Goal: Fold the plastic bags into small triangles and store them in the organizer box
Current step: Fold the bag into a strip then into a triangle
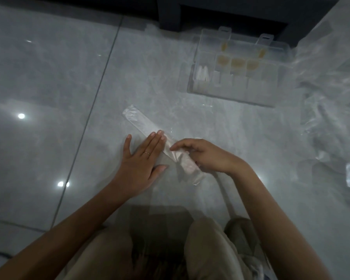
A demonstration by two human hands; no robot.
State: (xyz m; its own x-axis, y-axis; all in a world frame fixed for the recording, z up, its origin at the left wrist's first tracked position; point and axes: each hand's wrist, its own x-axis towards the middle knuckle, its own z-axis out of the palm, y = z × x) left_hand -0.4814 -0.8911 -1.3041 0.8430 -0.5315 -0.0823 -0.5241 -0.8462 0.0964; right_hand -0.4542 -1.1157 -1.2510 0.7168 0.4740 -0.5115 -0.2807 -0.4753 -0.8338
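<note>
On the grey tiled floor (pixel 49 77) a clear plastic bag (pixel 141 120), folded into a long narrow strip, lies slanting from far left to near right. The left hand (pixel 141 158) rests flat on the floor beside the strip's middle, its fingers (pixel 158 138) straight and close together with the tips pressing on the strip. The right hand (pixel 206 156) grips the strip's near end, fingers curled round it, forefinger stretched along the top. Far right of the hands stands the clear organizer box (pixel 230 91), open, with yellowish and white folded triangles in some compartments. Further right lies a heap of clear bags (pixel 331 87)
</note>
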